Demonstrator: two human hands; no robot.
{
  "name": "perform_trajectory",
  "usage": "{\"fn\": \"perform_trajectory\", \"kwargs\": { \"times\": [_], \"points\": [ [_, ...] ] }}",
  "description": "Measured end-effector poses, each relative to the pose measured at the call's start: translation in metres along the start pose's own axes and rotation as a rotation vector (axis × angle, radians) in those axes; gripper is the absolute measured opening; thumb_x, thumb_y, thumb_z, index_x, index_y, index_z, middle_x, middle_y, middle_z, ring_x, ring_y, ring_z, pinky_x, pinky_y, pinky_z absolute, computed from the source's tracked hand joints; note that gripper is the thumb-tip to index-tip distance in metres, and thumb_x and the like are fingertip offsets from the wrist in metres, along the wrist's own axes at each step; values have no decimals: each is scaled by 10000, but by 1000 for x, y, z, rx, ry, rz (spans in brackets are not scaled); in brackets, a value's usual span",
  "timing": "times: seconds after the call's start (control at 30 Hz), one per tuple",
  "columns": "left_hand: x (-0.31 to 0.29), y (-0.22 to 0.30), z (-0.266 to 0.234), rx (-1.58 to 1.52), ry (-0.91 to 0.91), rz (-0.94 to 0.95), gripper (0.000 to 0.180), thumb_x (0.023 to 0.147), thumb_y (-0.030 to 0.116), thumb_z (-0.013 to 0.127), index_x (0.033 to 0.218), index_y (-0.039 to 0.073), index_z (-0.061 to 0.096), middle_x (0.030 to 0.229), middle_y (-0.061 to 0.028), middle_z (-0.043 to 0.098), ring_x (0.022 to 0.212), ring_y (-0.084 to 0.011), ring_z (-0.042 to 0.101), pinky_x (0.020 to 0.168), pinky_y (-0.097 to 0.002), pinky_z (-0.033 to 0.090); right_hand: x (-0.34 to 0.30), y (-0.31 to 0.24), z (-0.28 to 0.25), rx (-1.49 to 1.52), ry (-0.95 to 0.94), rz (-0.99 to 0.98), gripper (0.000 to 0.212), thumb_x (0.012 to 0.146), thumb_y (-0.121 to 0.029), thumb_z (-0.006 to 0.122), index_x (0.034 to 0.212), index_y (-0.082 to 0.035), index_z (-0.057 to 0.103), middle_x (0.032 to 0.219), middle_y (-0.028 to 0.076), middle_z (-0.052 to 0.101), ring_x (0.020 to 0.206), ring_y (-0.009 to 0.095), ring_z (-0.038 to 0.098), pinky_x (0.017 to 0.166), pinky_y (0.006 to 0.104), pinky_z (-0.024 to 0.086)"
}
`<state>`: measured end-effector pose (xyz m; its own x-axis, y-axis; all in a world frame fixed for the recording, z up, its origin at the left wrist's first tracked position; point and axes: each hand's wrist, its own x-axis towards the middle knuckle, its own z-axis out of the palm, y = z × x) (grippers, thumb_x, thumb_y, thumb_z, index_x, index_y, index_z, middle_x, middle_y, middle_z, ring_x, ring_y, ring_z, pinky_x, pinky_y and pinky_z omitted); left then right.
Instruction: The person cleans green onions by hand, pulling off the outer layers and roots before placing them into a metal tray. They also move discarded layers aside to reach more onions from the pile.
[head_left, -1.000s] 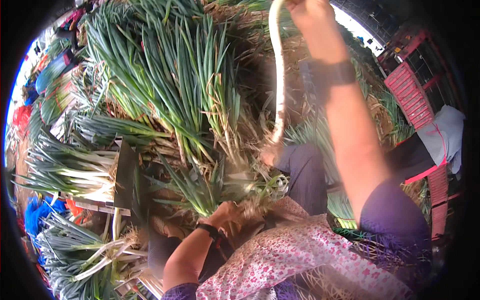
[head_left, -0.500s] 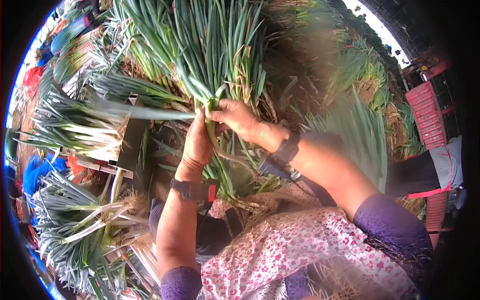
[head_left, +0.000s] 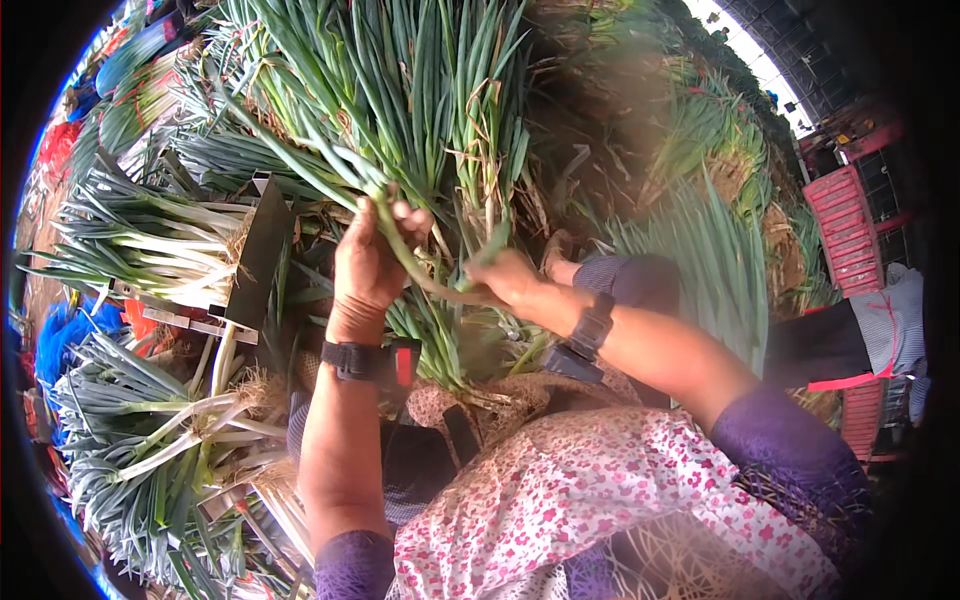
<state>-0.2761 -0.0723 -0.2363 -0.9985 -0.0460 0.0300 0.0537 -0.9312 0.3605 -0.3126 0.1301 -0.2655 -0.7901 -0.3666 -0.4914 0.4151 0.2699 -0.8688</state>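
Observation:
My left hand (head_left: 368,262) is closed around the upper shank of a single green onion (head_left: 403,250). Its leaves slant up to the left, and its pale lower end curves down toward my right wrist. To the right, my right hand (head_left: 508,277) is pinched on a short green strip of leaf (head_left: 494,243) that sticks up past its fingers, somewhat blurred. The lower end of the onion passes close by my right fingers; whether they touch it I cannot tell. Beyond both hands lies a large heap of green onions (head_left: 400,90).
Trimmed green onions (head_left: 170,245) lie at left against a dark upright plate (head_left: 257,260). Below them is another pile, roots inward (head_left: 170,430). More leaves (head_left: 710,270) stand at right, beside a person's dark trouser leg (head_left: 825,345) and a red slatted crate (head_left: 842,225).
My right hand has come away from the onion's neck, moving right and down with a leaf strip. My left hand has shifted slightly left, and the onion has tilted.

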Motion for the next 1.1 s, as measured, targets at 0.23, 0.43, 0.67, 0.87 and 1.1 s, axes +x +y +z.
{"fn": "perform_trajectory", "kwargs": {
  "times": [0.23, 0.43, 0.67, 0.87, 1.1],
  "points": [
    [4, 13, 2, -108, -84, -27, 236, 882, 181, 544, 1064, 33, 509, 940, -124, 629, 1076, -309, 547, 1002, -480, 362, -2, 59, -117, -1045, -35, -227, 287, 802, -314, 618, 801, -28, 602, 697, 81, 572, 598, 175, 551, 554, 292, 446],
    [2, -11, 2, 93, -89, -34, 252, 798, 73, 568, 1043, 41, 521, 1130, -176, 583, 1144, -270, 480, 986, -380, 355, -4, -65, 30, -444, -298, -298, 233, 880, -236, 504, 807, -23, 567, 756, 59, 529, 650, 147, 494, 612, 296, 416],
    [8, 0, -1, 34, 36, -24, 311, 877, 254, 561, 1110, 65, 477, 1114, -164, 583, 1128, -267, 494, 970, -409, 344, -1, -61, 51, 51, -293, 209, 217, 802, -164, 488, 818, 37, 566, 762, 151, 619, 701, 240, 618, 682, 347, 511],
    [9, -13, 1, 46, 94, -120, 254, 923, 328, 496, 968, 79, 508, 696, -2, 487, 524, -128, 441, 465, -244, 368, -4, -40, 45, 113, -426, 396, 156, 767, -73, 503, 817, 58, 569, 764, 172, 614, 732, 280, 620, 696, 380, 511],
    [13, -8, -8, -114, 0, -131, 235, 930, 326, 482, 920, 93, 506, 676, 9, 470, 500, -92, 412, 427, -210, 337, -29, -45, 38, 82, -509, 221, 223, 805, -46, 466, 979, 40, 575, 935, 106, 628, 819, 181, 611, 760, 283, 482]
  ]
}}
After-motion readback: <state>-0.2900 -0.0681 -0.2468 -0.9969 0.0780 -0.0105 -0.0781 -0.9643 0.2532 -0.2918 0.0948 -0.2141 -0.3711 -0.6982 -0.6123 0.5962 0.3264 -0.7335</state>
